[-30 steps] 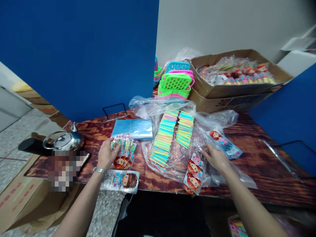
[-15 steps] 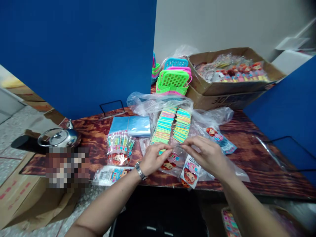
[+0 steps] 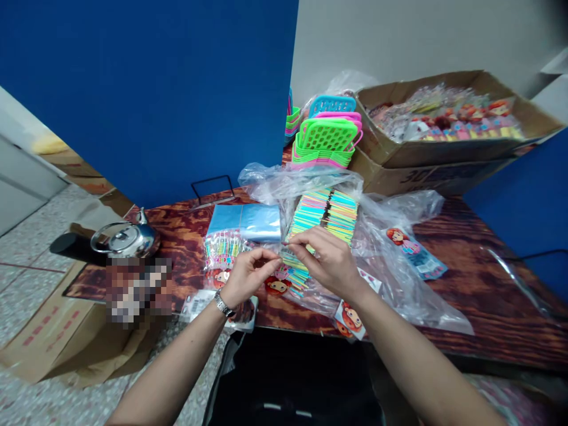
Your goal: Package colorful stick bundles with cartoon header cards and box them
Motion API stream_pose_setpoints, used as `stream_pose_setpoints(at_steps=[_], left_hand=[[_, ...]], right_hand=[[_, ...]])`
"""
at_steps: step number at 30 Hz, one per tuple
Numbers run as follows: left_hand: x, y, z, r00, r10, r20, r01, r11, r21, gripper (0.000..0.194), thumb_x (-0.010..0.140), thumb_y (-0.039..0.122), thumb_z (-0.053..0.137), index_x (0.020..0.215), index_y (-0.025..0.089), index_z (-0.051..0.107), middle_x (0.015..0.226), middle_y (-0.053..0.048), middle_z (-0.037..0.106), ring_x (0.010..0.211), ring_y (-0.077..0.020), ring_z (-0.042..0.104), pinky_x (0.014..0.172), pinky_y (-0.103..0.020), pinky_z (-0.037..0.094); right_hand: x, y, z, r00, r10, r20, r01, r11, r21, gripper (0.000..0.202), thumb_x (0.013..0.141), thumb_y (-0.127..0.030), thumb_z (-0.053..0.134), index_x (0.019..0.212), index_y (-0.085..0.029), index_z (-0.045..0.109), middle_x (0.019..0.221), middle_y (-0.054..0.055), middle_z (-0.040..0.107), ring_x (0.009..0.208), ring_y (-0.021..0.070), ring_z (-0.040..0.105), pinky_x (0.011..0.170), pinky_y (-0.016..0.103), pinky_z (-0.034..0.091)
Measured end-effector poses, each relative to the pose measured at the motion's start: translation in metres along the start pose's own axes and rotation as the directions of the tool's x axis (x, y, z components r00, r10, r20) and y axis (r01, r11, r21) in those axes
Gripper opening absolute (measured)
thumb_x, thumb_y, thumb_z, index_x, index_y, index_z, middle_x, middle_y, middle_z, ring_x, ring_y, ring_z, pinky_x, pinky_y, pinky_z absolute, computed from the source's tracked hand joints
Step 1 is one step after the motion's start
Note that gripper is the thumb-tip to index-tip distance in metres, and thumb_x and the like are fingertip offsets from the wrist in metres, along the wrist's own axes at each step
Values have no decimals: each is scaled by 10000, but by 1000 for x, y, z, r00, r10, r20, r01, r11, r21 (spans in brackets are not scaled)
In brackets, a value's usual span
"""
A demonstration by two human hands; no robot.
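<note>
My left hand (image 3: 251,273), with a watch on its wrist, is closed in a pinch at the top edge of a clear plastic bag (image 3: 284,283). A red-haired cartoon figure and colourful thin sticks show in or behind it. My right hand (image 3: 329,263) pinches at the same edge, just to the right and slightly higher. Beyond it lies a pile of coloured sticks (image 3: 341,216) on clear plastic sheeting. Filled stick packets (image 3: 222,254) lie left of my left hand, against a stack of blue bags (image 3: 261,223). Printed cartoon cards (image 3: 351,319) sit below my right forearm.
Green, pink and blue plastic baskets (image 3: 328,136) are stacked at the back. An open carton (image 3: 448,145) of packaged dolls stands right of them. At left are a metal kettle (image 3: 128,239) and a cardboard box (image 3: 48,325). Another cartoon packet (image 3: 417,254) lies right.
Both hands have moved left relative to the table, with the clear bag between them. My fingertips have come closer together. The view has shifted a little.
</note>
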State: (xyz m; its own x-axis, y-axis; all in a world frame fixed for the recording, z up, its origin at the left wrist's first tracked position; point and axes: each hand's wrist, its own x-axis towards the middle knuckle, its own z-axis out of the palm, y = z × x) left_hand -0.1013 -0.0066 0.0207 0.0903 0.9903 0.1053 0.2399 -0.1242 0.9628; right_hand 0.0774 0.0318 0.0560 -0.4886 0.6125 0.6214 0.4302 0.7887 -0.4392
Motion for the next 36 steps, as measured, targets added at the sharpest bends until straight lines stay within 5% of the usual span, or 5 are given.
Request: stream_pose_setpoints(at_steps=[12, 16, 19, 26, 36], left_hand=[[-7, -17, -19, 973, -94, -211, 77, 993, -87, 233, 682, 299, 703, 612, 145, 543, 564, 29, 568, 501, -77, 506, 500, -190, 418], [-14, -24, -29, 951, -143, -273, 107, 984, -141, 218, 695, 295, 699, 651, 141, 551, 589, 30, 561, 525, -78, 505, 512, -191, 408], [-16, -26, -28, 953, -162, -258, 120, 978, -168, 220, 694, 293, 701, 657, 139, 549, 584, 34, 550, 520, -75, 491, 511, -192, 396], [-17, -26, -25, 956, -176, -235, 130, 971, -200, 216, 695, 281, 700, 656, 136, 544, 572, 38, 540, 507, -66, 467, 498, -186, 378], [-20, -28, -25, 955, -198, -220, 155, 968, -198, 223, 712, 285, 687, 652, 144, 525, 546, 51, 498, 488, -59, 425, 477, -185, 347]], right_hand=[[-27, 14, 18, 961, 246, 129, -248, 969, -4, 243, 887, -314, 466, 1082, -189, 540, 941, 63, 623, 808, 146, 602, 727, 280, 472], [-68, 16, 44, 745, 424, 515, -193, 876, -442, 218, 875, -334, 462, 832, -182, 612, 787, 61, 639, 738, 182, 629, 614, 263, 452], [-85, 11, 63, 623, 525, 580, -108, 792, -601, 200, 868, -305, 469, 864, -166, 613, 823, 88, 649, 770, 210, 639, 572, 257, 438], [-86, 13, 65, 623, 571, 534, -108, 739, -665, 190, 885, -225, 411, 859, -156, 586, 791, 96, 633, 739, 214, 628, 542, 262, 406], [-100, 22, 84, 732, 497, 466, -41, 715, -698, 112, 860, -261, 485, 850, -168, 545, 850, 91, 574, 837, 228, 537, 634, 299, 387]])
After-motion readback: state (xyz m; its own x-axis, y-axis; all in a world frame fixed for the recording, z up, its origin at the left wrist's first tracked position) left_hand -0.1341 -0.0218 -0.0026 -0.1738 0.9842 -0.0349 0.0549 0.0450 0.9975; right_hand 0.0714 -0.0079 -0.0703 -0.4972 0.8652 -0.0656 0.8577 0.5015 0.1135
